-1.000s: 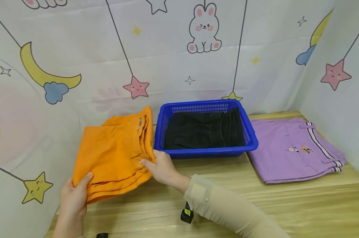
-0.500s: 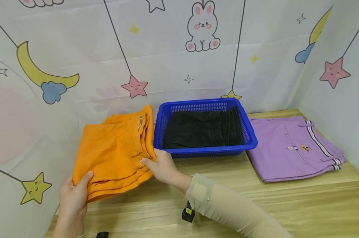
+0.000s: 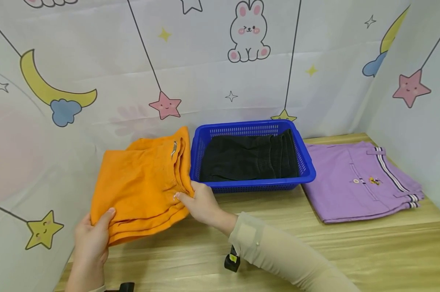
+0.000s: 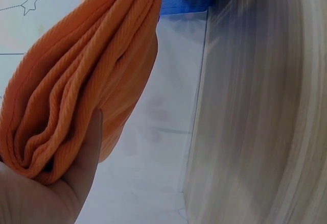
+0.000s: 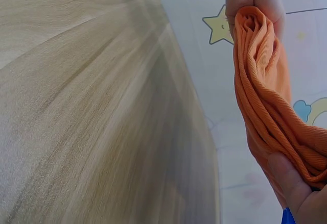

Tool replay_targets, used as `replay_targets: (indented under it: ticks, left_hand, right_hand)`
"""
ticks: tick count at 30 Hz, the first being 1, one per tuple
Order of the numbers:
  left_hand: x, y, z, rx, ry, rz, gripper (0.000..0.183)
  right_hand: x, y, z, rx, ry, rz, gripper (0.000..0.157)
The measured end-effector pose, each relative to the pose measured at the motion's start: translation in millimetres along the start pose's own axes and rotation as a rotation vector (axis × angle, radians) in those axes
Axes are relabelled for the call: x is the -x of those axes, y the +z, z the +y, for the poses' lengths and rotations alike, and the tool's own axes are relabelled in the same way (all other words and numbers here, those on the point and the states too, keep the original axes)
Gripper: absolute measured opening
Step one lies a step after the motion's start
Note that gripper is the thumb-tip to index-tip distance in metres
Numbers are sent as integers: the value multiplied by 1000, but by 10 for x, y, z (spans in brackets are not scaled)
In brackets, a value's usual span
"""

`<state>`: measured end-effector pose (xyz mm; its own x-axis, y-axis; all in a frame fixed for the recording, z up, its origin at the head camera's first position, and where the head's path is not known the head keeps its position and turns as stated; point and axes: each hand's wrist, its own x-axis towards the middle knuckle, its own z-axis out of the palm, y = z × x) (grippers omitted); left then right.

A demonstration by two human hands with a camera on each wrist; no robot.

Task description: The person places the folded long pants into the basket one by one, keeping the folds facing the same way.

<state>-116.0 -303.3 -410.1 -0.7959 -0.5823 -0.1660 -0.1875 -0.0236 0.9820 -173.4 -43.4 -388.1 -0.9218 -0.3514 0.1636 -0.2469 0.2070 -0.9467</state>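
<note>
Folded orange trousers [image 3: 139, 178] are held up off the table between both hands, left of the basket. My left hand [image 3: 92, 237] grips their lower left corner, thumb on top; in the left wrist view the stacked folds [image 4: 76, 86] show edge-on. My right hand [image 3: 203, 205] pinches the waistband side at the lower right, its thumb across the front layer. The right fingers beneath the cloth are hidden. The blue plastic basket [image 3: 256, 184] stands just right of the orange trousers, and folded black trousers [image 3: 238, 158] lie inside it.
Folded purple trousers [image 3: 347, 186] with a striped waistband lie on the wooden table [image 3: 278, 219], right of the basket. A printed curtain [image 3: 205, 61] hangs behind and at both sides. A small black object [image 3: 232, 263] shows below the right wrist.
The orange trousers and both hands have shifted very slightly right and up. Both hands keep the same hold. The basket and the purple trousers stay in place.
</note>
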Motion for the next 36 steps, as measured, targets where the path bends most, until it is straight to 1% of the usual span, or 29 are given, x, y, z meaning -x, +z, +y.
replay_targets:
  ticks: [1,2,3,5,6,7,9,11,14,18,21,30,32,36]
  left_hand:
    - [-36,-6,-25,-11,-12,2,59]
    - [-84,-18,-69,-6,-11,3,58]
    - [-115,-28,-102,-14,7,-3,58]
    - [-130,-30,-121,-9,15,-4,58]
    - [-104,-18,-92,-2,5,-2,58]
    - [-58,1,-37,-20,-7,-3,58]
    - [76,54,104,-29,-18,-1,59]
    - [200,109,243,-32,-53,10,59]
    - [287,149,336,-36,-58,12,58]
    - [291,158,342,-42,-48,10,59]
    - [296,170,355,-28,-45,11,58]
    - [301,203,381,-18,-36,-16,58]
    - [297,216,390,-2,-46,-13,55]
    - [308,230,394,10,-32,-18,53]
  right_hand:
    - [1,-6,-1,4,-2,1,17]
    - [2,-12,-2,7,-5,1,17]
    - [3,-18,-3,9,-7,1,17]
    - [3,-28,-4,9,-12,1,17]
    - [4,-33,-7,7,-12,0,17]
    - [5,-37,-9,4,-12,-1,17]
    - [6,-44,-16,2,-12,1,18]
    - [9,-50,-20,1,-11,2,18]
    - [8,-57,-19,-2,-8,4,18]
    - [9,-70,-14,-14,-5,6,18]
    - [12,-83,-17,-18,-8,9,18]
    - [18,-134,-15,30,-34,20,19]
    - [19,-145,-14,23,-37,19,19]
    - [22,-163,-18,6,-35,17,18]
